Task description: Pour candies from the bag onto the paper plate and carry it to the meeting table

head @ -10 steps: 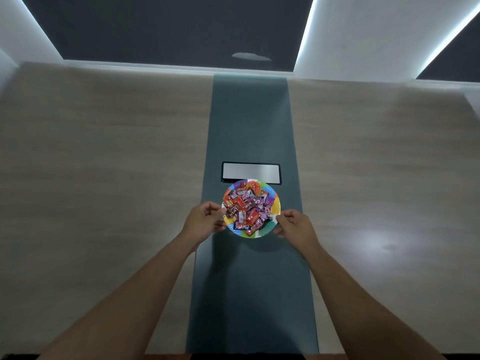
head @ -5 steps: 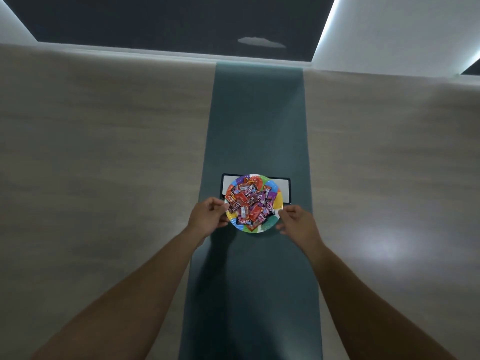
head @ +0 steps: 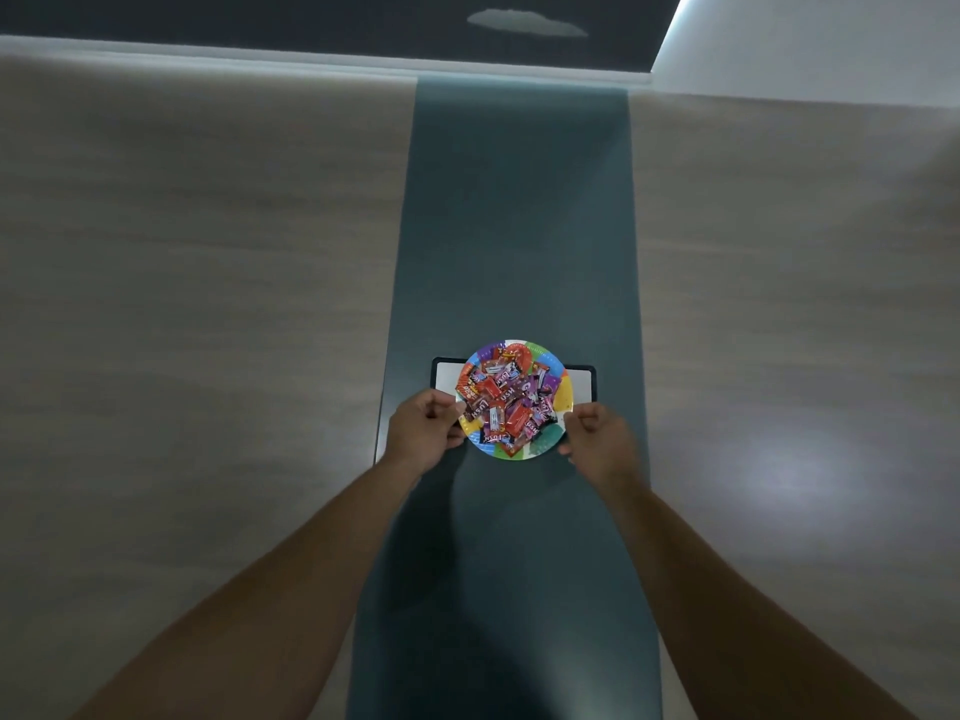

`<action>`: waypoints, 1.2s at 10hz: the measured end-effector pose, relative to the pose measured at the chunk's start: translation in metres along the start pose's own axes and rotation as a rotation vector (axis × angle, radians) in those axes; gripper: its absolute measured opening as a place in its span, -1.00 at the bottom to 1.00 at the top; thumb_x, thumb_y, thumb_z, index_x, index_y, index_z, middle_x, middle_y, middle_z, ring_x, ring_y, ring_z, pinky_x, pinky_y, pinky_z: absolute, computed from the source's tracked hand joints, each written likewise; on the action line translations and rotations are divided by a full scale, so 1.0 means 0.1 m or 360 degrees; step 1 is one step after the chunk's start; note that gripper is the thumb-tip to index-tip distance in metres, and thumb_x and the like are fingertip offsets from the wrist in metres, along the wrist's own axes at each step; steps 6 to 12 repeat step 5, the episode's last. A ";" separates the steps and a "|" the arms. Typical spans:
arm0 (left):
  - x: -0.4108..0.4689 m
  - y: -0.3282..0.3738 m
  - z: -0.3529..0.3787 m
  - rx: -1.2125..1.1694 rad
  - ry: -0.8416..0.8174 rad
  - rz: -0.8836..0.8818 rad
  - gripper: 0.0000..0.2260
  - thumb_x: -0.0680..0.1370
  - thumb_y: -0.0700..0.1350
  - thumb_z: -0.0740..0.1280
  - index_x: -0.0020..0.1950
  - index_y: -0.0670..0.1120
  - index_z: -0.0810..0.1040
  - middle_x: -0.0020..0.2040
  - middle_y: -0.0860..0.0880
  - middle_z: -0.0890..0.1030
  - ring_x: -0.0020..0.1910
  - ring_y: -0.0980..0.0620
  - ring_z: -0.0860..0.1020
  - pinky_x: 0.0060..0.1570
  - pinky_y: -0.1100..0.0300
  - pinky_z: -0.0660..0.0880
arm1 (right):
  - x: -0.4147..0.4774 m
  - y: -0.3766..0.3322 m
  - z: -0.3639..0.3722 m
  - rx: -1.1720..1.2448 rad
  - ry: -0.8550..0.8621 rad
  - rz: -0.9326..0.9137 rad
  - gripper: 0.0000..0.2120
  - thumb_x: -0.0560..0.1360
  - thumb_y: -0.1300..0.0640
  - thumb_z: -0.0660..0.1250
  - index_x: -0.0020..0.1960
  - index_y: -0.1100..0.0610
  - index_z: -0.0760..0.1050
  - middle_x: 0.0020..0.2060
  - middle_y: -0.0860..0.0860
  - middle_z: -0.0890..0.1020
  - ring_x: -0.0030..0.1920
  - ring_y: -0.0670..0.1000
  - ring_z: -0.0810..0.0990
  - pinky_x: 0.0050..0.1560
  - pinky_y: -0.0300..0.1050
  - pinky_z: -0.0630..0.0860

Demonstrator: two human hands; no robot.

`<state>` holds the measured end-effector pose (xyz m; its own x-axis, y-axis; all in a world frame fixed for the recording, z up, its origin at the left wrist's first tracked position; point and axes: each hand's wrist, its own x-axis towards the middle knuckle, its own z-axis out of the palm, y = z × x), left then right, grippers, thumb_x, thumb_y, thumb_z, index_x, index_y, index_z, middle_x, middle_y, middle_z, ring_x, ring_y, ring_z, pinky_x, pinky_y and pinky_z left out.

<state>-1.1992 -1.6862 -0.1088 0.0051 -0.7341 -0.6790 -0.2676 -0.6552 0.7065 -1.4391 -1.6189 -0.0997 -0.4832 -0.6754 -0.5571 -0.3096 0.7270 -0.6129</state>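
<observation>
A colourful paper plate [head: 545, 445] sits over the dark green strip [head: 514, 226] that runs down the middle of the wooden meeting table [head: 208, 283]. It is heaped with red and purple wrapped candies [head: 506, 402]. My left hand [head: 423, 433] pinches the plate's left rim and my right hand [head: 597, 441] pinches its right rim, both arms stretched forward. The plate overlaps a rectangular silver panel [head: 582, 384] set into the strip. The candy bag is not in view.
The table spreads wide on both sides of the strip. Its far edge meets a dark floor [head: 311, 18] and a white wall [head: 810, 39] at the top. A bright light glare lies on the wood at the right [head: 795, 475].
Both hands have carried the plate forward along the strip, from just short of the silver panel to over its near part. The view has tilted further down.
</observation>
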 end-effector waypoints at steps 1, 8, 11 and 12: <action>0.03 -0.06 0.04 -0.0046 0.0045 0.0052 -0.92 0.64 -0.14 0.48 0.01 -0.11 0.62 0.02 -0.24 0.74 -0.15 -0.08 0.74 -0.04 0.01 0.75 | 0.02 0.02 0.04 0.0023 0.0066 -0.0005 -0.81 0.67 0.10 0.35 0.14 0.20 0.65 -0.15 0.13 0.80 -0.38 -0.11 0.70 -0.38 -0.21 0.52; -0.58 -0.07 -0.19 0.0194 0.0004 0.0121 -0.71 0.65 0.09 0.43 0.26 -0.06 0.60 0.08 -0.07 0.75 -0.09 -0.06 0.78 0.05 -0.01 0.76 | -0.47 0.11 -0.14 -0.0008 0.0068 -0.0004 -0.81 0.64 0.01 0.33 0.09 0.09 0.67 -0.12 0.04 0.80 -0.18 0.08 0.78 -0.13 -0.06 0.64; -0.58 -0.07 -0.19 0.0194 0.0004 0.0121 -0.71 0.65 0.09 0.43 0.26 -0.06 0.60 0.08 -0.07 0.75 -0.09 -0.06 0.78 0.05 -0.01 0.76 | -0.47 0.11 -0.14 -0.0008 0.0068 -0.0004 -0.81 0.64 0.01 0.33 0.09 0.09 0.67 -0.12 0.04 0.80 -0.18 0.08 0.78 -0.13 -0.06 0.64; -0.58 -0.07 -0.19 0.0194 0.0004 0.0121 -0.71 0.65 0.09 0.43 0.26 -0.06 0.60 0.08 -0.07 0.75 -0.09 -0.06 0.78 0.05 -0.01 0.76 | -0.47 0.11 -0.14 -0.0008 0.0068 -0.0004 -0.81 0.64 0.01 0.33 0.09 0.09 0.67 -0.12 0.04 0.80 -0.18 0.08 0.78 -0.13 -0.06 0.64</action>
